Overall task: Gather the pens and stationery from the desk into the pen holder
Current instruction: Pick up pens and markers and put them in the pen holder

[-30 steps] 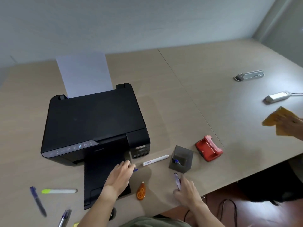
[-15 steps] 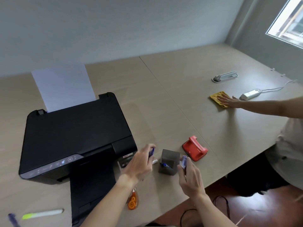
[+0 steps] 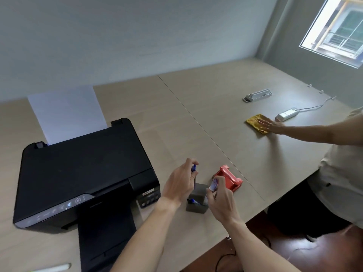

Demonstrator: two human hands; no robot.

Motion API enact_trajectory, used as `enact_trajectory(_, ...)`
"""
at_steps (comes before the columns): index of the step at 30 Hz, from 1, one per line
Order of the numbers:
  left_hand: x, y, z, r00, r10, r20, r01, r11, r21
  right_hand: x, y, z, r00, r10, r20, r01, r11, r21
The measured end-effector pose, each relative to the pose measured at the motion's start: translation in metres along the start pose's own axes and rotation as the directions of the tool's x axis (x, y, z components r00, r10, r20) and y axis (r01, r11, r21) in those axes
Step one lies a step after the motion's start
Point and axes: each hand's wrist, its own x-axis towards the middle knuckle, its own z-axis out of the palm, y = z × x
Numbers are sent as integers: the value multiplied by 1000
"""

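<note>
1. Head view: the grey pen holder (image 3: 197,205) stands on the desk (image 3: 206,118) near its front edge, between the person's two hands. One blue-capped pen (image 3: 193,201) already lies tilted inside it.
2. The left hand (image 3: 181,182) is clenched round a blue pen (image 3: 193,169), tip end upward, directly above the holder's 11 o'clock corner; judged as lined up for a drop into the opening.
3. The right hand (image 3: 221,199) grips a second pen (image 3: 213,185), clear-bodied with blue, at the holder's 2 o'clock side, held upright, apparently awaiting its turn.
4. Both hands crowd the opening; the tilted pen inside may obstruct entry.
5. A red hole punch (image 3: 229,179) sits just beside the holder at 2 o'clock, close to the right hand.
6. A black printer (image 3: 82,173) with loaded paper (image 3: 66,112) stands at 9 o'clock; its output tray (image 3: 106,242) projects forward.
7. A white marker (image 3: 53,268) lies at 8 o'clock, well apart, not yet gathered.
8. Another person's hand (image 3: 272,126) presses a yellow cloth (image 3: 254,121) at 2 o'clock, well apart.
</note>
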Motion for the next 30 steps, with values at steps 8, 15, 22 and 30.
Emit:
enact_trajectory(8,-12,-16,9,993,-57,99,46,993,112,-19,8,5,995,95,38,-94,995,-31)
enact_trajectory(15,-17,-26,13,983,-95,155,70,985,159,-45,16,2,969,243,35,-239,967,-87)
enact_trajectory(22,-47,-51,-3,984,-51,170,22,986,164,-61,26,27,899,327,290,-271,938,-216)
enact_trajectory(30,-123,-101,-22,953,-244,178,179,932,316,-47,-10,80,791,136,597,-39,984,-172)
